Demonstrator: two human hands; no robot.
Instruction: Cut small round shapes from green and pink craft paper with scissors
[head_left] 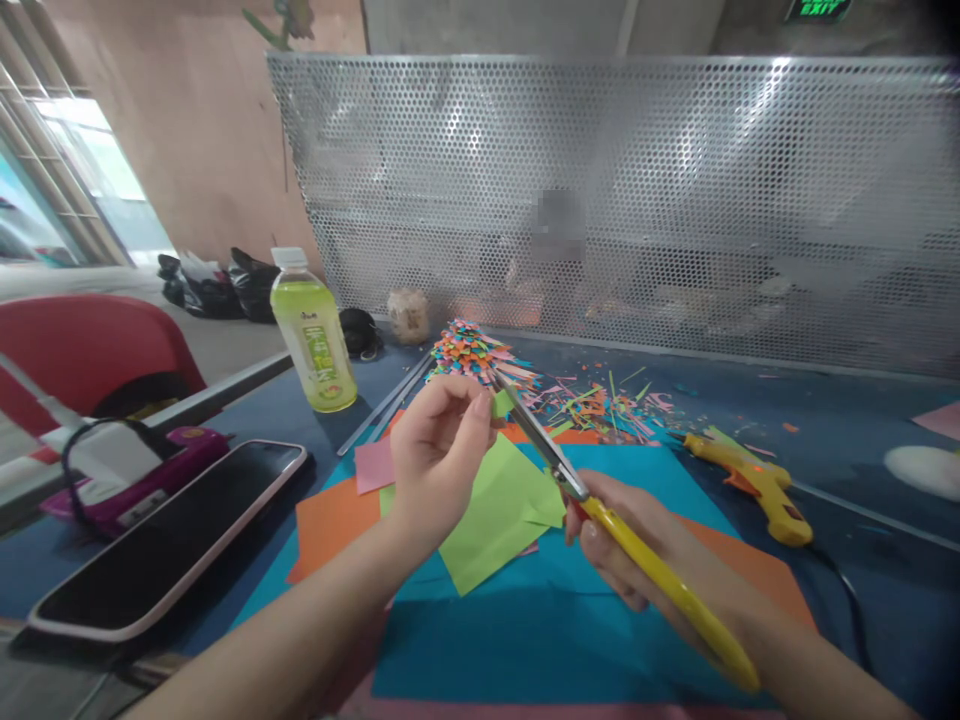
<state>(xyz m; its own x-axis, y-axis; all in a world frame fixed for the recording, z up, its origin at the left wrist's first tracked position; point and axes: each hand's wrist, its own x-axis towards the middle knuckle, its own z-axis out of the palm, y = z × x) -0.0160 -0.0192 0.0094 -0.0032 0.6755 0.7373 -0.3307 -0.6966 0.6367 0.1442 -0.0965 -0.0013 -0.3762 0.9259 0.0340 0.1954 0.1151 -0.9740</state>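
Much of the cutting looks done: beyond the pinch stands a layered heap of small paper pieces (469, 345), and farther right of it lie loose paper strips (607, 410). Left uncut, just below the grip, are a green sheet (484, 520) and, under it, a blue sheet (525, 640), so paper remains to be worked.

The left hand (442, 450), fingers curled and palm inward, has thumb and fingertips pressed together on a small green piece (502, 404). The right hand (626, 540) comes in lower and to the right, wrapped round the yellow-handled scissors (660, 575), whose blades slant up to that piece (whether they bite it is hard to tell from here). A yellow glue gun (750, 482) lies right of the right hand.
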